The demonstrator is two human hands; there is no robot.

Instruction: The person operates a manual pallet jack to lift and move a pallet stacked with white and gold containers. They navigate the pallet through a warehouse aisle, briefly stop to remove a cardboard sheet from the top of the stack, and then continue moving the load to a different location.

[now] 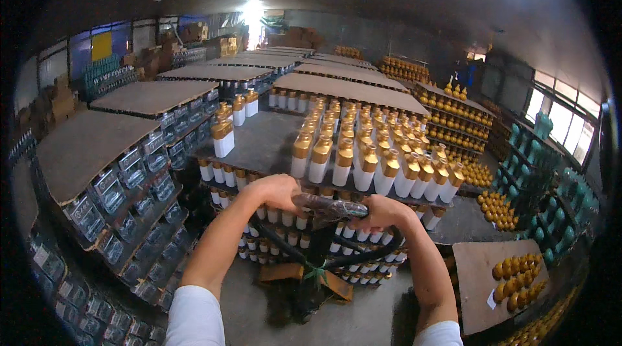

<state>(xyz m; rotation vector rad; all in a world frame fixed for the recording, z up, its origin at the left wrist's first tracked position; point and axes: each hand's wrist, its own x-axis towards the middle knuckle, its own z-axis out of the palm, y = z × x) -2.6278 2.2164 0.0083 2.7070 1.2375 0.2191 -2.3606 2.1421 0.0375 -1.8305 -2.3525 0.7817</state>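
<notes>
In the lower middle, between two bare forearms, sat the dark handle (334, 206), a thick bar in glossy, crinkled brown film. And both hands were on it: the left hand (278, 192) was curled round one end, the right hand (382, 213) wrapped round the other, fingers closed. Below it, a black curved bar (366, 257) swept out to both sides, a strip of green tie (315, 275) was knotted at the centre, and orange-brown pieces (282, 273) showed near the floor.

Just beyond, what a crowd! Gold-topped white bottles (344, 161) packed the right half of a dark, flat surface (265, 145), flat-sided, round-shouldered and short-necked, their gold bright over smooth white; whether anything was inside them could not be made out. A smaller gold-and-white group (223, 135) held the left edge, and more filled the tiers beneath.

Out to the left, clear glass bottles (110, 190), boxy and shiny, lined the layers of a stack under a plain brown board (103, 145). Over on the right, amber gourd-shaped bottles (518, 291) clustered on a tilted-looking sheet (472, 281), a white paper slip (491, 299) beside them, with teal bottles (544, 203) massed behind. Farther back, board-topped stacks ran away toward a glaring light (254, 6).
</notes>
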